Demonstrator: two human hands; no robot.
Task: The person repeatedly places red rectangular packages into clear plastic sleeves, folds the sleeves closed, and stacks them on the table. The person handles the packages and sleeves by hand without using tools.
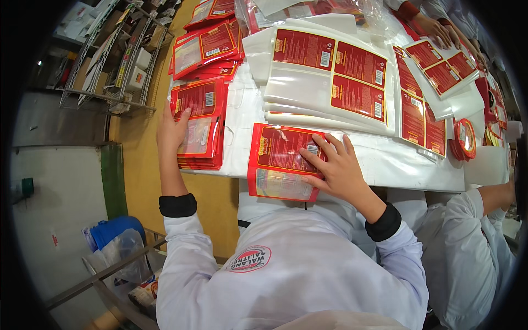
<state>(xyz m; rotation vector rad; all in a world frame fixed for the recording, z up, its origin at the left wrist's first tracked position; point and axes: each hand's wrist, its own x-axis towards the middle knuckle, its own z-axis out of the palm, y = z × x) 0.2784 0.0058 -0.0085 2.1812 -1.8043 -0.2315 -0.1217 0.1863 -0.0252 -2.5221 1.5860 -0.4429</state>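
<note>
My left hand (pixel 173 130) rests along the left edge of a stack of red plastic pouches (pixel 206 97), its thumb on the top pouch and its fingers by the edge. Each visible pouch has a printed dark-red panel and a clear window. My right hand (pixel 336 167) lies with spread fingers on the right part of a single red pouch (pixel 284 150). That pouch overhangs the front edge of the white-covered table (pixel 367 165). Beyond it is a pile of clear-and-white label sheets (pixel 299 84) bearing dark-red rectangular labels.
More red pouches (pixel 206 49) are piled at the far left. Further label sheets (pixel 441 68) and round red-rimmed labels (pixel 465 138) lie at right, near another person's hands (pixel 433 29). A wire shelf rack (pixel 119 62) stands left, above a blue container (pixel 117 232) on the lower left.
</note>
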